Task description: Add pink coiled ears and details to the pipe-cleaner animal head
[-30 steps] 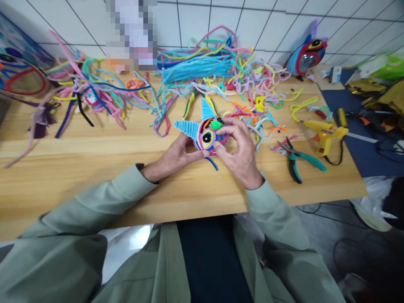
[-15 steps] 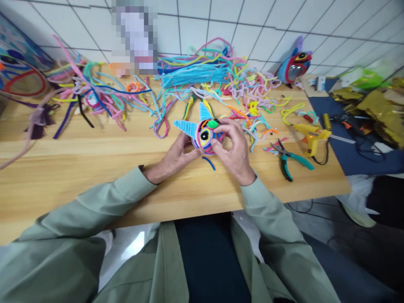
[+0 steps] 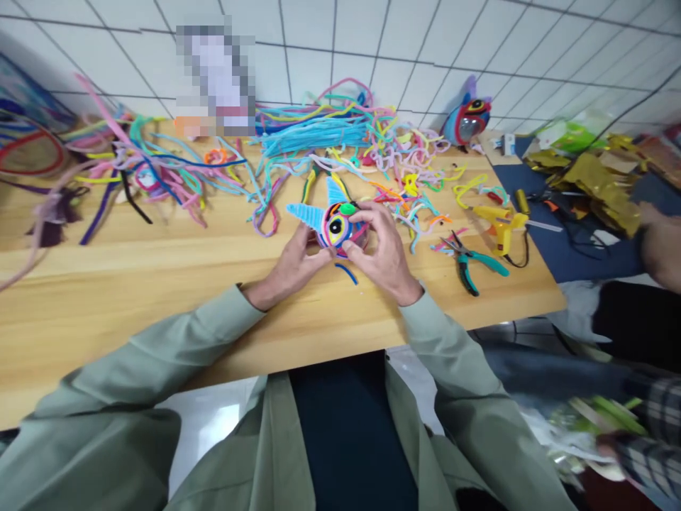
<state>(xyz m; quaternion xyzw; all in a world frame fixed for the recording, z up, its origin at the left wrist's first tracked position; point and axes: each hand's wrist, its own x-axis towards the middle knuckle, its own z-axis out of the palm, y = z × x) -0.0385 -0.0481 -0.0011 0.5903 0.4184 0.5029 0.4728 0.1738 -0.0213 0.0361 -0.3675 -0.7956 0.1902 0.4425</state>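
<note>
Between my two hands is a pipe-cleaner animal head with two pointed light-blue ears, a yellow-ringed eye and a green oval piece on top. My left hand is closed around its left side, thumb at the lower edge. My right hand grips the other side, thumb below the eye and fingers up by the green piece. The fingers hide part of the head's right side. Just below it, a short blue pipe-cleaner piece lies on the wooden table. Yellow-and-green handles show behind the ears.
Teal-handled pliers and a yellow glue gun lie to the right. Bundled blue pipe cleaners and loose tangled ones line the back. Another animal head leans by the tiled wall. A co-worker's arm shows at far right.
The view has shifted, so things on the table appear a little further left. A co-worker's arm and plaid sleeve have come into view at the right. Both my hands keep hold of the head.
</note>
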